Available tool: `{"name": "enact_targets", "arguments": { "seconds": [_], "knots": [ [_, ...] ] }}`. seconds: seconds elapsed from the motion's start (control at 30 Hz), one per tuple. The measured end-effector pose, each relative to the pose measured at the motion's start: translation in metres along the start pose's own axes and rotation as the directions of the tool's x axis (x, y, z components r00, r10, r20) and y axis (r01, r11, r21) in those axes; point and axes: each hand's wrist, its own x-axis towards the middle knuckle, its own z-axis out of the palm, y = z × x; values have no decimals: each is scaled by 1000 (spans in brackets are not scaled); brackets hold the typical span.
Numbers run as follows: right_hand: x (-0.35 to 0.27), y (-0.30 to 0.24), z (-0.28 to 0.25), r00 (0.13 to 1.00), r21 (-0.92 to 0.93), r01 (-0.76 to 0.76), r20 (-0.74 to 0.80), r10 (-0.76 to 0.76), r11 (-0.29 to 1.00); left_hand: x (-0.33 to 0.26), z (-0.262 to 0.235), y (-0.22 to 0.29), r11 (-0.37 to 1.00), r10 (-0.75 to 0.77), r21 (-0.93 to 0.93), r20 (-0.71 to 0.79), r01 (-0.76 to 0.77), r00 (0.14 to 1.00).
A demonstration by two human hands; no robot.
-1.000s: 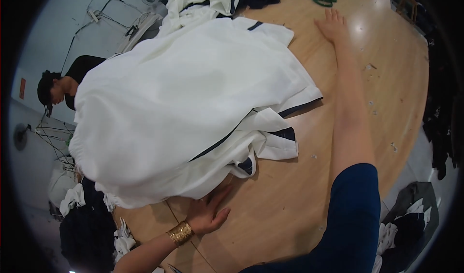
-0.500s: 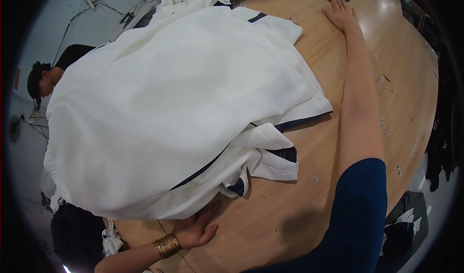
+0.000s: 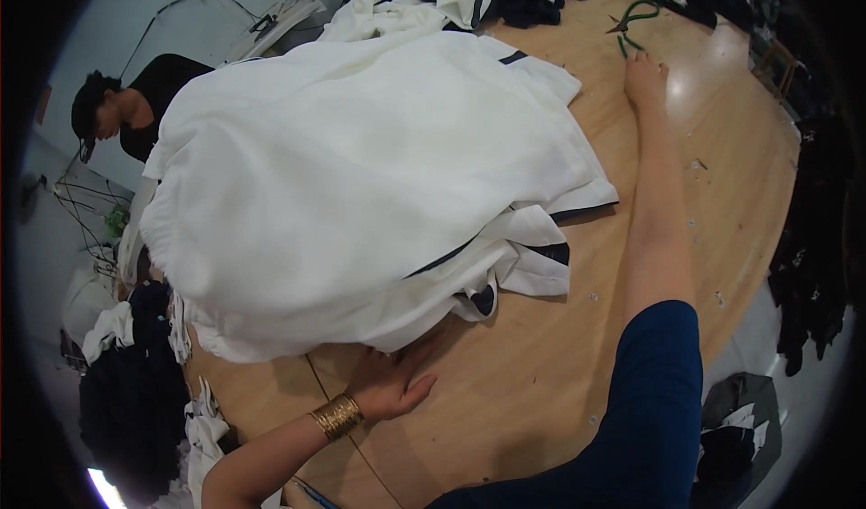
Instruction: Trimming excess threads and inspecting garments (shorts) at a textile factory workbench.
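Since half a second ago our right arm has stretched further toward the upper right of the frame, and the white pile sits a little higher in view. Nearest us, low in the frame, our left hand (image 3: 392, 385) lies flat and open on the wooden desk (image 3: 541, 392), fingers touching the lower hem of the white garment pile (image 3: 361, 184), likely pinning it in place. Further up, the dark-trimmed folds (image 3: 528, 265) spill off the pile's right side. Farthest, our right hand (image 3: 644, 74) reaches with loose, empty fingers just below the green-handled scissors (image 3: 631, 20). At upper left, another person (image 3: 135, 108) bends beside the desk.
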Motion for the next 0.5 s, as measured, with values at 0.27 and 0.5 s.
{"name": "enact_targets", "arguments": {
  "seconds": [0.27,0.5],
  "knots": [
    [-55,-11,-53,996,56,34,83,-38,998,-5,4,-2,996,72,61,-151,-63,986],
    [-144,-8,-107,940,139,238,217,-264,961,-8,11,-3,994,84,80,-214,-68,973]
  ]
}}
